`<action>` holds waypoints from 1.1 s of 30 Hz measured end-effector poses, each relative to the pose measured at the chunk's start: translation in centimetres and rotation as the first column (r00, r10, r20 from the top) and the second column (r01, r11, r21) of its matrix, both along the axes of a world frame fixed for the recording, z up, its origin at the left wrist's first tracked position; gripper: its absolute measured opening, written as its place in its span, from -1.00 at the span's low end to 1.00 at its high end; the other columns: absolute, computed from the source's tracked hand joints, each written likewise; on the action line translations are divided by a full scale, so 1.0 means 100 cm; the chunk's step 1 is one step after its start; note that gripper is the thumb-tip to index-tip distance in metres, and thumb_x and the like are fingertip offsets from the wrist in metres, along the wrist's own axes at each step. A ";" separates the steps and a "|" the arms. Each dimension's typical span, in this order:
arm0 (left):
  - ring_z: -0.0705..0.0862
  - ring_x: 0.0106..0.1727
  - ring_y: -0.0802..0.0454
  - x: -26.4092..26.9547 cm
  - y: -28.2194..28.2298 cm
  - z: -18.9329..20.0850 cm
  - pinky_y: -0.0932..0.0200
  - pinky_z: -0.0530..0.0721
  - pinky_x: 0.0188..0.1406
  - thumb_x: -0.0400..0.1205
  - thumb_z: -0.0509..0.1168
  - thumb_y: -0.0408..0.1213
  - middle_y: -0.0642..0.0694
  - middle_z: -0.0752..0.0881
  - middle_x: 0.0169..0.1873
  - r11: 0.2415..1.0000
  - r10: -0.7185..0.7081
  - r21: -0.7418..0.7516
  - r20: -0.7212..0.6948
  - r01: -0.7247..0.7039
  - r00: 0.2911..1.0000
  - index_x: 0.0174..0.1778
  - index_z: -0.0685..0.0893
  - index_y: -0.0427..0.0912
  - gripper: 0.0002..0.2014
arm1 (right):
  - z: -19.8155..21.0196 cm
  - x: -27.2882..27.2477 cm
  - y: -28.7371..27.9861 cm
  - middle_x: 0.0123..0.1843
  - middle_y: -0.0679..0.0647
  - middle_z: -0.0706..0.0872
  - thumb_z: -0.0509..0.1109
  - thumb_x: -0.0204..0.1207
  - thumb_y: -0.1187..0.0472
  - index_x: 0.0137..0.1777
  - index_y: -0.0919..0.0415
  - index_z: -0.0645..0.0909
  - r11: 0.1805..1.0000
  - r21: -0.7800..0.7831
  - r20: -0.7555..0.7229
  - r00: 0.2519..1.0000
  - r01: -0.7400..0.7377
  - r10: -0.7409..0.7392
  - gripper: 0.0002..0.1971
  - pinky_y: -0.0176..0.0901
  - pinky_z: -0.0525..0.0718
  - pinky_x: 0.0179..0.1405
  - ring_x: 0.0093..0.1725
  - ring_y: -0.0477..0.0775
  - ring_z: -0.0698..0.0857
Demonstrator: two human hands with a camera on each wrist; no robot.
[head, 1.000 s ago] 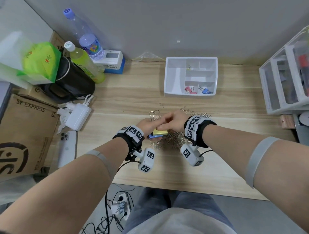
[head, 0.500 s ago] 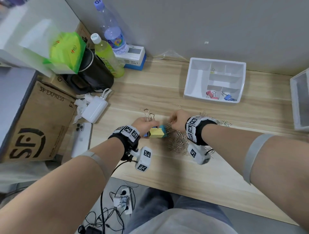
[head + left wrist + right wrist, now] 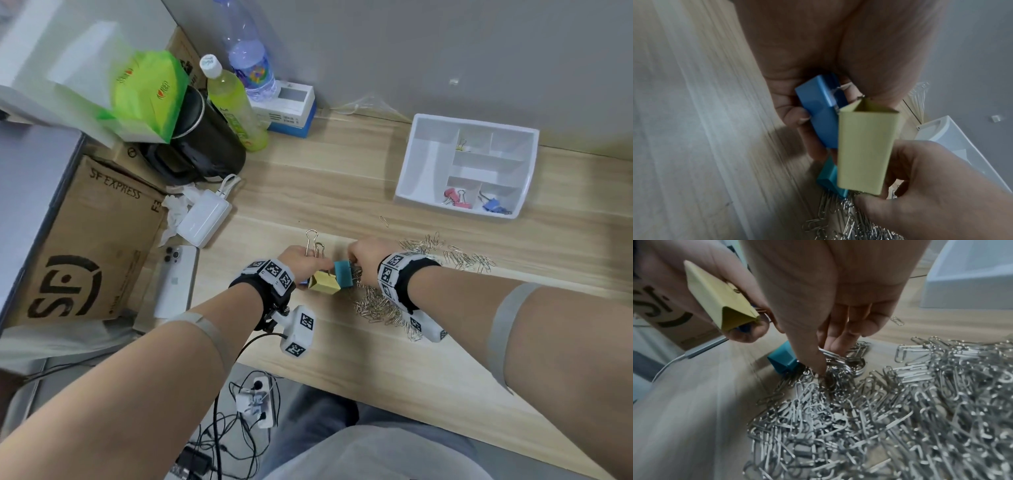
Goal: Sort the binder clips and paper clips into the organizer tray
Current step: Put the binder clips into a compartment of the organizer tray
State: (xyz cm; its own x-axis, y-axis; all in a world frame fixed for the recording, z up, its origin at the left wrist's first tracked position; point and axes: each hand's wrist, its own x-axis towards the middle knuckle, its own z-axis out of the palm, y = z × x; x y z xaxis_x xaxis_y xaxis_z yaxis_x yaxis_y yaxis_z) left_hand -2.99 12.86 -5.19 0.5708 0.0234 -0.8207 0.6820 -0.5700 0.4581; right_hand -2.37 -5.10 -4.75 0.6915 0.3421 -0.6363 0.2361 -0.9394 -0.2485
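Observation:
My left hand [image 3: 303,262] grips a yellow binder clip [image 3: 323,283] and a blue binder clip [image 3: 818,113] by their wire handles, just above the table. A teal binder clip [image 3: 343,274] lies at the edge of a pile of silver paper clips [image 3: 376,305]. My right hand [image 3: 824,363] reaches down beside it, thumb and fingers pinching its wire handle among the paper clips. The white organizer tray [image 3: 407,171] stands at the back right. It holds pink binder clips [image 3: 455,199], a blue one [image 3: 495,205] and a small yellow one [image 3: 462,145].
A phone [image 3: 173,281] and a white charger [image 3: 203,219] lie left of my hands, beside a cardboard box [image 3: 85,246]. Bottles [image 3: 236,113] and a black pot [image 3: 202,137] stand at the back left. More paper clips [image 3: 459,257] are scattered to the right.
My right hand has left the clips in my left hand and dropped to the teal binder clip at the pile's edge. The left hand keeps its clips. The view has swung left.

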 end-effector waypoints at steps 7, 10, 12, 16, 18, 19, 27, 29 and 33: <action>0.57 -0.47 0.03 0.018 -0.007 0.009 0.30 0.51 -0.56 0.40 0.53 -0.22 -0.06 0.67 -0.35 1.000 -0.015 -0.020 -0.027 0.015 1.000 -0.19 0.69 -0.15 -0.82 | 0.006 0.003 -0.013 -0.06 0.00 0.69 0.53 0.29 0.23 0.05 0.07 0.66 0.986 0.154 -0.031 0.998 0.058 -0.053 -0.69 -0.20 0.61 -0.30 -0.11 0.10 0.69; 0.57 -0.40 -0.05 0.030 -0.017 0.023 0.20 0.51 -0.47 0.43 0.47 -0.22 -0.11 0.65 -0.35 0.988 -0.119 -0.108 -0.072 0.111 0.990 -0.35 0.69 -0.13 -0.89 | 0.015 0.008 -0.024 -0.24 -0.11 0.63 0.53 0.27 0.19 -0.02 0.07 0.65 0.960 0.244 -0.063 0.990 0.137 -0.126 -0.73 -0.18 0.63 -0.30 -0.21 0.05 0.65; 0.55 -0.40 -0.07 0.036 -0.027 0.036 0.15 0.49 -0.48 0.53 0.43 -0.22 -0.13 0.64 -0.38 0.971 -0.193 -0.165 -0.104 0.174 0.976 -0.36 0.71 -0.15 -0.84 | 0.022 0.014 -0.032 -0.38 -0.14 0.58 0.51 0.28 0.16 -0.16 -0.01 0.62 0.950 0.265 -0.068 0.986 0.164 -0.152 -0.83 -0.13 0.69 -0.21 -0.29 0.03 0.62; 0.52 -0.43 -0.03 0.045 -0.049 0.053 0.18 0.45 -0.55 0.59 0.40 -0.20 -0.15 0.63 -0.37 0.950 -0.256 -0.206 -0.095 0.233 0.962 -0.26 0.71 -0.22 -0.82 | 0.037 0.019 -0.052 -0.53 -0.12 0.50 0.54 0.34 0.13 -0.40 -0.02 0.56 0.899 0.348 -0.098 0.964 0.266 -0.247 -0.80 -0.25 0.54 -0.37 -0.48 -0.11 0.48; 0.52 -0.47 -0.07 0.051 -0.061 0.056 0.17 0.46 -0.59 0.43 0.47 -0.15 -0.21 0.63 -0.38 0.948 -0.271 -0.186 -0.052 0.257 0.961 -0.27 0.73 -0.24 -0.80 | 0.043 0.016 -0.063 -0.49 -0.13 0.55 0.57 0.36 0.11 -0.31 0.07 0.68 0.830 0.393 -0.142 0.918 0.396 -0.371 -0.87 -0.35 0.50 -0.42 -0.47 -0.15 0.48; 0.52 -0.49 -0.08 0.054 -0.066 0.056 0.19 0.46 -0.61 0.37 0.47 -0.14 -0.20 0.62 -0.41 0.947 -0.280 -0.174 -0.031 0.270 0.960 -0.31 0.74 -0.23 -0.80 | 0.045 0.016 -0.068 -0.45 -0.09 0.60 0.59 0.36 0.10 -0.22 0.19 0.73 0.766 0.416 -0.188 0.870 0.491 -0.456 -0.83 -0.39 0.51 -0.43 -0.45 -0.13 0.51; 0.63 -0.34 -0.05 0.078 -0.114 0.062 0.11 0.63 -0.32 0.38 0.58 0.00 -0.17 0.71 -0.31 0.953 -0.248 -0.146 0.135 0.267 0.959 -0.22 0.71 -0.23 -0.64 | 0.064 0.030 -0.107 -0.51 0.12 0.66 0.40 0.58 0.05 -0.19 0.26 0.69 0.165 0.464 -0.400 0.372 0.870 -0.838 -0.73 -0.28 0.47 -0.67 -0.66 0.02 0.54; 0.63 -0.34 -0.01 0.080 -0.124 0.063 0.15 0.65 -0.34 0.40 0.57 -0.01 -0.12 0.69 -0.34 0.955 -0.245 -0.128 0.168 0.268 0.955 -0.20 0.69 -0.21 -0.66 | 0.066 0.032 -0.113 -0.52 0.09 0.67 0.39 0.59 0.09 -0.10 0.30 0.68 0.121 0.450 -0.427 0.333 0.885 -0.841 -0.76 -0.30 0.46 -0.69 -0.66 -0.01 0.53; 0.57 -0.42 0.03 0.088 -0.142 0.062 0.19 0.61 -0.45 0.49 0.52 -0.08 -0.07 0.62 -0.43 0.945 -0.287 -0.113 0.172 0.308 0.943 -0.27 0.64 -0.19 -0.73 | 0.072 0.036 -0.129 -0.48 0.06 0.67 0.38 0.59 0.18 -0.12 0.29 0.68 0.052 0.458 -0.460 0.286 0.888 -0.841 -0.83 -0.31 0.41 -0.70 -0.59 0.01 0.51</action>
State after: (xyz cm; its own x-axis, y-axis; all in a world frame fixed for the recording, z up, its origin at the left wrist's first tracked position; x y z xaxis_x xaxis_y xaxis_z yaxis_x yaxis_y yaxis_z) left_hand 5.78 -1.37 0.99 0.6519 -0.2724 -0.7077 0.4078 -0.6609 0.6301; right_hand 1.19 -17.98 2.44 0.7312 -0.2205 -0.6456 -0.6766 -0.1134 -0.7276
